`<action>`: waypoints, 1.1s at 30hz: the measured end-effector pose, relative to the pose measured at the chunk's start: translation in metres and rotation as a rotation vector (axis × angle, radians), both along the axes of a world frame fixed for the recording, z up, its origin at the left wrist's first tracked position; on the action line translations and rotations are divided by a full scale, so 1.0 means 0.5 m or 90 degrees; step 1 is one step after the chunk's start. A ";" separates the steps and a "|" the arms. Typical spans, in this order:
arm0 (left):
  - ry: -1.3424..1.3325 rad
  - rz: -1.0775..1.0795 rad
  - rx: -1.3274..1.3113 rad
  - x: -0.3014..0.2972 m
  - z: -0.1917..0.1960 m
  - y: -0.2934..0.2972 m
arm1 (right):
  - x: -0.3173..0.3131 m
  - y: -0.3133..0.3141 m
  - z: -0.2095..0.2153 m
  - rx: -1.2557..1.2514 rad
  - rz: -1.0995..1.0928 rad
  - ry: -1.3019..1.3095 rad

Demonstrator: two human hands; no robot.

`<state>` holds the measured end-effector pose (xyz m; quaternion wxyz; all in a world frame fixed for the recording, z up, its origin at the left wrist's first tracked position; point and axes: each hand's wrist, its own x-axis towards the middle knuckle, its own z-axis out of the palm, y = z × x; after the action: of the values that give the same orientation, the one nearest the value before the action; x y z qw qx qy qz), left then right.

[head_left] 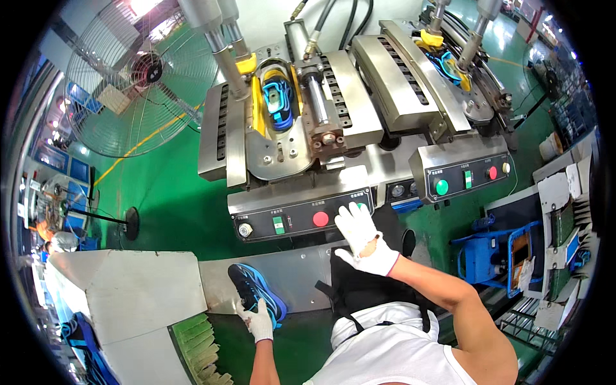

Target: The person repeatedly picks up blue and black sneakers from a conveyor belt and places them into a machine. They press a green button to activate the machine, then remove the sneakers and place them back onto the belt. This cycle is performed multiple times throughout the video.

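In the head view, the left hand (258,321), in a white glove, is closed about the near end of a black-and-blue sneaker (241,280), which extends forward from it over a bare steel ledge (218,282); whether the sneaker rests on the ledge is hard to tell. The right hand (364,240), also gloved, is opened flat with its thumb held apart and has hold of nothing visible. Its fingertips overlap a green button (361,207) on the near control panel (300,219); whether they press it cannot be told. Just left of that hand is a red button (321,219), and farther left a green switch (278,224). Beyond the right hand, to its left, a second sneaker (283,120) sits in a steel press (240,135) between yellow pads. Ahead and to its right, a third sneaker (443,64) sits in the other station, above another control panel (467,178). Left of the left hand are a green frayed strip (196,346) and a pale counter (128,289), with a further black-and-blue shoe (90,350) at the far left
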<state>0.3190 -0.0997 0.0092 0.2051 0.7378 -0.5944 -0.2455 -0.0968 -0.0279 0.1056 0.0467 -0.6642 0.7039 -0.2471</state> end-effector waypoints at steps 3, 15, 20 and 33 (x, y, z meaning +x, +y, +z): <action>0.010 -0.051 0.025 0.011 0.022 -0.002 | -0.004 0.072 0.023 -0.154 -0.043 -0.195; -0.021 -0.033 0.048 -0.022 0.046 0.014 | 0.004 0.257 -0.102 0.004 -0.397 -1.145; -0.020 -0.031 0.041 -0.028 0.046 0.016 | 0.014 0.258 -0.126 0.059 -0.387 -1.140; -0.086 -0.375 -0.209 0.019 0.061 -0.039 | 0.056 0.271 -0.087 0.222 -0.236 -1.012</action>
<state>0.3286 -0.1190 0.0398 0.2014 0.5062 -0.8258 -0.1456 -0.0688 0.1074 0.0621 0.5904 -0.1489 0.5873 -0.5332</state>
